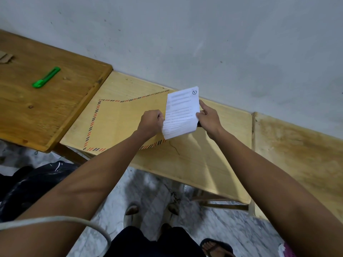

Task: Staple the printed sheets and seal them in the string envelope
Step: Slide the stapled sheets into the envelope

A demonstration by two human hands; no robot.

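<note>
Both of my hands have the sheets (181,113) between them, lifted off the table and held over the right end of the envelope (118,123). My left hand (151,122) has curled fingers round the stack's left edge; my right hand (207,117) pinches the right edge, its forefinger lying up along the side. The stack's long axis runs from about 7 o'clock near me to 1 o'clock toward the wall (204,43), with the circled mark at the far corner. The envelope lies flat beneath, mostly at 9 o'clock from the stack, its striped border showing along the left, far and near edges; its long axis runs roughly 8 to 2 o'clock. I cannot tell from here which end is the mouth, nor see any string. A dark bit shows under my right palm, too hidden to name. I see no stapler for certain, so I judge the stapling not yet done, or at least I cannot confirm it. My left hand is the nearer one to the envelope's body. A green cutter (46,77) rests well apart at 10 o'clock on the darker table (22,117), near a cardboard scrap (5,57). Nothing lies between stack and envelope.
</note>
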